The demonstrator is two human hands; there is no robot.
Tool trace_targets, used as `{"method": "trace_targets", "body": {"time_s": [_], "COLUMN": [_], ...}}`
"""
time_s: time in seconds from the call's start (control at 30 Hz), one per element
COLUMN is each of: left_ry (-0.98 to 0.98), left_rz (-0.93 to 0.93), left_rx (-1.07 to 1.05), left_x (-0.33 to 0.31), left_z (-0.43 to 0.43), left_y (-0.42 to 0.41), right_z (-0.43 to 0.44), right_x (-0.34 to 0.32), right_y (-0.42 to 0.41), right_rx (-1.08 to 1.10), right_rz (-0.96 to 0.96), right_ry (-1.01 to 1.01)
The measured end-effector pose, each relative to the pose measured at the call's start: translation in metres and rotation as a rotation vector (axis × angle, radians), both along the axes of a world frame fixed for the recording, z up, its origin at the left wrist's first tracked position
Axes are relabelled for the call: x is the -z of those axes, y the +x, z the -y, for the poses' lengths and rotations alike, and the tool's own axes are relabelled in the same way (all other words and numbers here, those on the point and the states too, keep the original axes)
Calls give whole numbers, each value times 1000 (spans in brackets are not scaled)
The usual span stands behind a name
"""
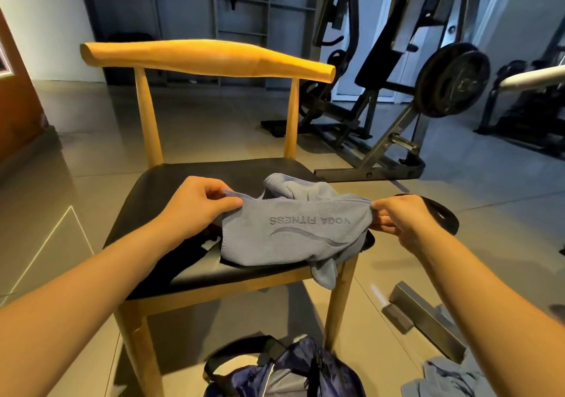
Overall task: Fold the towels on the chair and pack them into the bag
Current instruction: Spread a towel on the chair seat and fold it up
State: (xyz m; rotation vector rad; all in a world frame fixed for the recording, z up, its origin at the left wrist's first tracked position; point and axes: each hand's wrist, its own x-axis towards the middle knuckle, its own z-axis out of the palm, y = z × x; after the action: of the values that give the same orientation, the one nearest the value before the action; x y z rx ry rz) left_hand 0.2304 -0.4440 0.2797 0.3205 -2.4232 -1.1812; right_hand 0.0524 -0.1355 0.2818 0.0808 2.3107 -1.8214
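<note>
blue-grey towel (293, 228) printed "yoga fitness" lies stretched over the black seat of the wooden chair (171, 188), held at its two upper corners; the left hand (195, 204) pinches one corner between thumb and curled fingers, the right hand (394, 216) pinches the opposite corner; between the grips the cloth is taut, beyond them it bunches, below the right grip a tail hangs off the seat edge; the dark bag (284, 369) sits open on the floor beneath the grips; another blue cloth (446, 378) lies right of it.
</note>
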Motion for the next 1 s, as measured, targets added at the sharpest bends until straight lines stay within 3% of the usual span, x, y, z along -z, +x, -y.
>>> {"method": "trace_targets", "body": {"time_s": [0.17, 0.27, 0.33, 0.4, 0.77, 1.0], "left_ry": [4, 5, 27, 50, 8, 1], "left_rz": [-71, -81, -86, -80, -59, -37], "left_rx": [54, 60, 59, 71, 77, 63], "left_x": [-4, -4, -2, -1, -4, -5], "left_z": [-15, -22, -23, -23, -27, -25], "left_y": [-12, -15, -18, -21, -29, -29], "right_z": [20, 30, 41, 52, 85, 83], "right_x": [0, -3, -5, -4, 6, 15], "right_y": [-15, -23, -28, -34, -68, -87], "right_rx": [142, 149, 55, -44, -193, -188], "right_rz": [172, 232, 154, 75, -41, -23], "right_ry": [-394, -205, 68, 214, 365, 312]}}
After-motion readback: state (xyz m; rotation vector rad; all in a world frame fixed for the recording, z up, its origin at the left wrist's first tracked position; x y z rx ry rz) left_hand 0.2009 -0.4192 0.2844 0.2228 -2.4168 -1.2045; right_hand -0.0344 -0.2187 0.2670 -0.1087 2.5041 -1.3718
